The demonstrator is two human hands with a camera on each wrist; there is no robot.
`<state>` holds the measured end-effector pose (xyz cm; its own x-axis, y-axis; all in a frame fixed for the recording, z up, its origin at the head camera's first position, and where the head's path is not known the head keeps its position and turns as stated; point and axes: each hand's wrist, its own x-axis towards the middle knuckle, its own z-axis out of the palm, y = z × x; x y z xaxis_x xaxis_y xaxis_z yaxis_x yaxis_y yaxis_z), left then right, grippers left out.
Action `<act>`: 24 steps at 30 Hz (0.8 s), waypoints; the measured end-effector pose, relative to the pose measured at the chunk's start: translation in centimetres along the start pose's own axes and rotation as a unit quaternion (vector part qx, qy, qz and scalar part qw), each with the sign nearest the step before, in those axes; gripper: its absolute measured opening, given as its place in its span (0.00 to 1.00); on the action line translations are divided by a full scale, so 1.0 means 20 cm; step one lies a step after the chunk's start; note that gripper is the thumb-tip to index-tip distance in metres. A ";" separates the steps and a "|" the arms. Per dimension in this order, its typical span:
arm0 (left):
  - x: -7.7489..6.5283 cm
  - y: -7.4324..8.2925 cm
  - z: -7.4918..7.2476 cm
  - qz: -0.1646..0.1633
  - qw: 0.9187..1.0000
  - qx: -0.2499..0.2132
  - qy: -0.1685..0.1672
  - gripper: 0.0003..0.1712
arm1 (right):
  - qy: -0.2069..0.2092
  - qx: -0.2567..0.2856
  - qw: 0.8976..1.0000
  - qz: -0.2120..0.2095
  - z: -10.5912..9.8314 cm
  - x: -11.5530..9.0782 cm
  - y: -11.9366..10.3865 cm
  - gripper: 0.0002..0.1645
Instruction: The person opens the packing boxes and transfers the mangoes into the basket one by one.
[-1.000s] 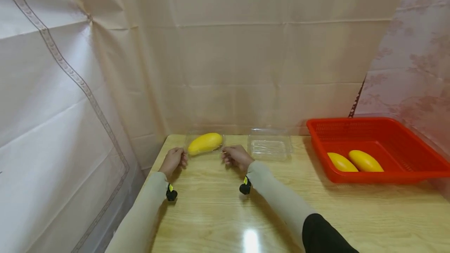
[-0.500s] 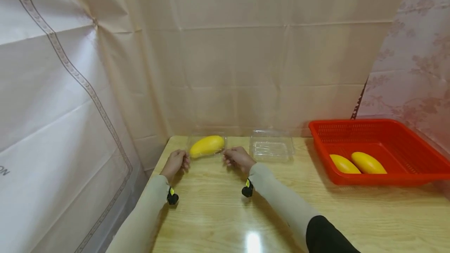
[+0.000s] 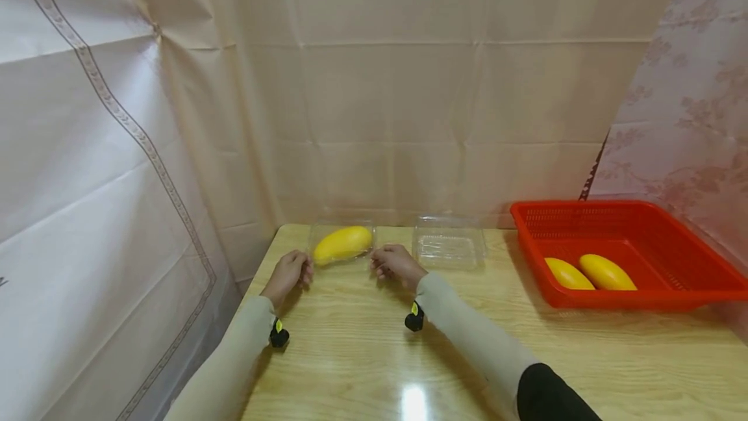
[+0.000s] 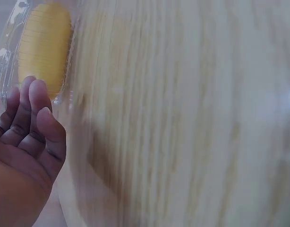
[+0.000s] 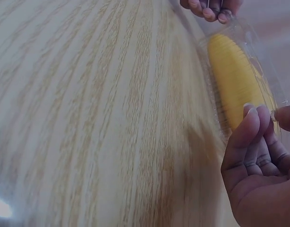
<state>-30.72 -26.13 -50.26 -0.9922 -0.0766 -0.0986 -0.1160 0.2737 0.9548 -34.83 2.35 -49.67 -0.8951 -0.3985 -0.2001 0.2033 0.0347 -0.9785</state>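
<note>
A yellow mango (image 3: 343, 243) lies slantwise in a clear plastic box (image 5: 212, 43) near the table's back left corner. My left hand (image 3: 290, 273) is at the box's left front corner, its curled fingers right at the edge in the left wrist view. At the opposite end, the thumb and fingers of my right hand (image 3: 398, 262) pinch the box's edge. Ribbed clear plastic shows over the mango (image 4: 45, 47) in the left wrist view. My left thumb is mostly cut off there.
Right of my right hand stands a second clear plastic box (image 3: 448, 249), with nothing in it. A red basket (image 3: 631, 299) on the right holds two more mangoes (image 3: 606, 272). Hanging cloth (image 3: 374, 96) closes off the back and left of the wooden table (image 3: 350, 349).
Both hands stay at the ends of the box, and the mango keeps its place in it. My wrists have spread outward a little while the head view shifted slightly.
</note>
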 end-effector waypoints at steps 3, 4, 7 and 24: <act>-0.02 0.01 0.00 0.011 1.000 -0.001 -0.006 0.20 | -0.003 -0.003 1.000 -0.004 -0.01 -0.01 0.00 0.18; -0.03 0.01 0.00 0.014 1.000 -0.004 -0.008 0.20 | -0.005 -0.005 1.000 -0.007 -0.01 -0.02 0.00 0.18; -0.04 0.00 0.00 0.019 1.000 -0.006 -0.013 0.21 | -0.011 -0.013 1.000 -0.013 -0.02 -0.04 0.00 0.18; -0.17 0.04 0.04 0.034 0.998 -0.025 -0.035 0.20 | -0.031 -0.021 0.998 -0.044 -0.06 -0.21 -0.03 0.18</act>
<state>-27.56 -24.85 -49.40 -0.9987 0.0082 -0.0498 -0.0466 0.2278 0.9726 -31.68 5.19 -48.21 -0.8821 -0.4579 -0.1108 0.1067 0.0348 -0.9937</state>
